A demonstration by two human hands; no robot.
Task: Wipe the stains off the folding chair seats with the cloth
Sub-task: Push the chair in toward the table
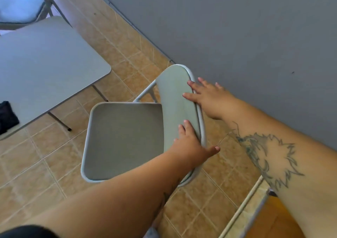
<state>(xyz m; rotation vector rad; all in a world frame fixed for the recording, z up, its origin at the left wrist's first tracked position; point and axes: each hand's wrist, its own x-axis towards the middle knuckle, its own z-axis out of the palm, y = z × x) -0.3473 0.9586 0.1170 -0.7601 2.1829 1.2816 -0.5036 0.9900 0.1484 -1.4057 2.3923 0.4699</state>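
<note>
Closest to the camera are two bare forearms reaching out over a tan tiled floor [54, 164], the right one with a dark spiky tattoo [269, 157] on it. The left hand [191, 144] is on the near end of the folding chair's backrest [175, 106], fingers lying over the padded front and thumb sticking out past the metal frame tube behind it, so it's wrapped around that top edge rather than fully closed. The right hand [209, 95] is well apart from it, further along the same backrest, fingers spread and draped over the front while the palm sits on the rim; looks more like resting or a loose grip than a tight clamp. Neither hand has a cloth in it. The folding chair [145, 164] is opened out, its grey seat [125, 139] flat and facing up just past the left forearm, and I can't make out any obvious stains on it from here. Further left is a grey table [45, 69] with thin dark legs, and a dark bundle [7, 117] of something fabric-like sits at its near edge, could be the cloth but can't tell. A plain grey wall [237, 27] runs behind the chair.
</note>
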